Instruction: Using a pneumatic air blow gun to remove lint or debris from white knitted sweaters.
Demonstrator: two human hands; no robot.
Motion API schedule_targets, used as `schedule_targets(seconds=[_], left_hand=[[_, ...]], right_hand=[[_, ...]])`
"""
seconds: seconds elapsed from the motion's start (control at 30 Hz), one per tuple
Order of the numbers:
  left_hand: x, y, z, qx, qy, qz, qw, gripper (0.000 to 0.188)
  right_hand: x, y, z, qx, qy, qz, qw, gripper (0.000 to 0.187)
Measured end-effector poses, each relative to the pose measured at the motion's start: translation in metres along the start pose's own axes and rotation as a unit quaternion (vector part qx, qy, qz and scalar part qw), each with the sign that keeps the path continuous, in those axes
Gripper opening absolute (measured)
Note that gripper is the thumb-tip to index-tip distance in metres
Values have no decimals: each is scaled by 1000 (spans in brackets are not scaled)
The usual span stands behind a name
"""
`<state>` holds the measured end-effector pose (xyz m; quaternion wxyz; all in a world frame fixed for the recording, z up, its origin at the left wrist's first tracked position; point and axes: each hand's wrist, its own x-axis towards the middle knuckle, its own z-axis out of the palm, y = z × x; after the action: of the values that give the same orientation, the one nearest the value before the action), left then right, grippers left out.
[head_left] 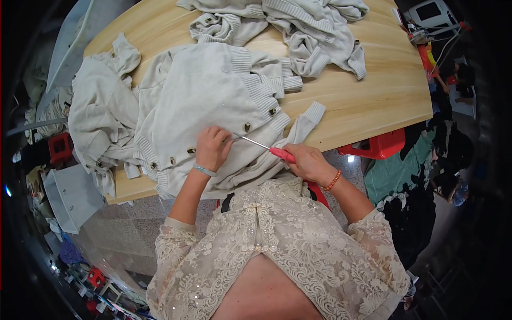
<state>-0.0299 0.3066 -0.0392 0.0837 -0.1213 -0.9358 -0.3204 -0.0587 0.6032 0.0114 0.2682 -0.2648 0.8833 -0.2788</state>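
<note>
A cream knitted cardigan (197, 85) lies spread on the table in front of me, with ribbed edges and dark buttons along its front band. My right hand (309, 162) is closed around the pink-red handle of a slim metal-shafted tool (257, 142); its exact kind I cannot make out. The shaft points left, and its tip is by my left fingertips, just below a dark button (247, 127). My left hand (213, 148) rests on the cardigan with fingers bent and pressed together at the knit. Whatever they pinch is too small to see clearly.
Another cream knit (104, 101) is heaped at the table's left edge, and more cream knits (314, 32) lie at the far side. The wooden table (378, 90) curves around them. Beyond its right edge stand a red stool (376, 145) and a sewing machine (428, 13).
</note>
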Motion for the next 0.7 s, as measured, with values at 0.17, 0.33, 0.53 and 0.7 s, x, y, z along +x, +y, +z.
schedule_targets(seconds=[0.17,0.33,0.53,0.7], left_hand=[[32,19,41,-21,-23,-5,999,31],[27,1,58,39,-162,-36,985,15],[40,21,51,-13,-126,-2,992,26],[87,48,95,9,-86,17,996,40]], right_hand=[[-22,24,-22,-14,-3,62,998,18],[-26,24,-14,-26,-51,66,996,21],[-38,32,-16,15,-3,81,997,22],[-46,49,-31,1,30,128,991,19]])
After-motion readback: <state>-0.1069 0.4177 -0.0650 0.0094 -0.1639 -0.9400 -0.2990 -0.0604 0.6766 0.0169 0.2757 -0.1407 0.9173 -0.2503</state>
